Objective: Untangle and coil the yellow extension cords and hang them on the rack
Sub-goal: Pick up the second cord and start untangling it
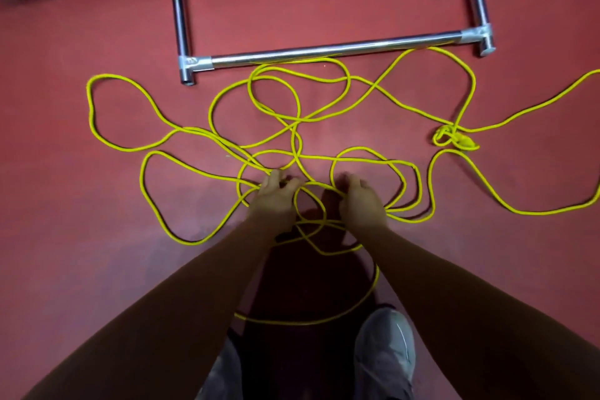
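Yellow cord (293,140) sprawled in loops over red floor (81,26), just below rack base (334,50). Thin, limp, light; prob. snags at crossings. Left hand (274,201), right hand (362,204) on central tangle, fingers curled on strands (grip unclear). Knot (454,138) far right: better hold near there.
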Available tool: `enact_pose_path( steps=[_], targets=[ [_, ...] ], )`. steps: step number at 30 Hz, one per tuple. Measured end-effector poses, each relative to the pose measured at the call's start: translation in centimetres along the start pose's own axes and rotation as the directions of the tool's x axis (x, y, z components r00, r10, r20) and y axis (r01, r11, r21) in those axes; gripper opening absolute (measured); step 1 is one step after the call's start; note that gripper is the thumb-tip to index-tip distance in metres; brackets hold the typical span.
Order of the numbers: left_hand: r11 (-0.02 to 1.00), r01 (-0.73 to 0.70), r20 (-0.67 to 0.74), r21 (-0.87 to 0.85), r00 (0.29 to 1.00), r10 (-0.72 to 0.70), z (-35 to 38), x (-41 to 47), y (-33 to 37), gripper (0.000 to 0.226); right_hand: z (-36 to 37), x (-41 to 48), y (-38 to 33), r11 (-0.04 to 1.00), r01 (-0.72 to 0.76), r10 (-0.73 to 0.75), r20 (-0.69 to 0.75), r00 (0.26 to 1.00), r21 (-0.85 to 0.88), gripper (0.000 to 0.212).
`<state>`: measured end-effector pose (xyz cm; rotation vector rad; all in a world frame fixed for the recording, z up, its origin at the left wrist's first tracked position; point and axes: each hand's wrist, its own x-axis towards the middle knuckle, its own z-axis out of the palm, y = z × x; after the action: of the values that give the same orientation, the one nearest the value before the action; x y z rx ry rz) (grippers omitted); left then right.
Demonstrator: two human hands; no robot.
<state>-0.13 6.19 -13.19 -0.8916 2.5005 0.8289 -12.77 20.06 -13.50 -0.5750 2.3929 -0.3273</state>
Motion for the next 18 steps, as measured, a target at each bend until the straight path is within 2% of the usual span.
enact_pose_path(
  steps=[3, 5, 6, 8, 10, 11, 14, 16, 18],
  targets=[
    [0.999, -0.002, -0.031, 0.046, 1.0, 0.004, -1.2, 0.0, 0.7, 0.059, -2.4, 0.1, -0.5, 0.988, 0.125, -0.118, 0.088, 0.989, -0.091, 0.028],
    [0.981, -0.136, -0.102, 0.136, 0.983, 0.151, -2.7, -0.3, 2.0, 0.067, -4.7, -0.1, -1.5, 0.959, 0.271, -0.258, 0.139, 0.956, -0.084, 0.028],
    [0.97, -0.213, -0.093, 0.121, 0.97, 0.225, -3.5, -0.3, 2.7, 0.066, -6.2, -0.1, -2.2, 0.939, 0.339, -0.326, 0.164, 0.931, -0.061, 0.028],
    [0.957, -0.27, -0.021, -0.109, 0.963, 0.269, -6.1, -0.6, 4.1, 0.046, -9.4, -0.4, -3.7, 0.899, 0.437, -0.432, 0.189, 0.882, 0.019, 0.026],
    [0.915, -0.223, 0.008, -0.338, 0.971, 0.239, -9.3, -1.1, 5.6, 0.014, -12.5, -1.0, -5.4, 0.888, 0.449, -0.46, 0.179, 0.87, 0.099, 0.015],
    [0.893, -0.219, 0.005, -0.393, 0.971, 0.24, -11.1, -1.5, 6.3, 0.007, -14.0, -1.5, -6.1, 0.894, 0.42, -0.445, 0.195, 0.874, 0.155, 0.01],
    [0.845, -0.239, -0.046, -0.478, 0.968, 0.248, -16.3, -3.8, 8.7, 0.01, -17.9, -4.3, -7.8, 0.892, 0.316, -0.405, 0.261, 0.876, 0.323, 0.004],
    [0.826, -0.24, -0.076, -0.51, 0.969, 0.235, -19.8, -6.1, 9.9, 0.012, -20.5, -6.6, -8.7, 0.876, 0.355, -0.448, 0.278, 0.85, 0.326, 0.014],
    [0.811, -0.282, -0.103, -0.514, 0.958, 0.268, -23.3, -8.9, 10.9, 0.019, -22.7, -8.9, -9.4, 0.854, 0.402, -0.49, 0.249, 0.836, 0.331, 0.009]
  ],
)
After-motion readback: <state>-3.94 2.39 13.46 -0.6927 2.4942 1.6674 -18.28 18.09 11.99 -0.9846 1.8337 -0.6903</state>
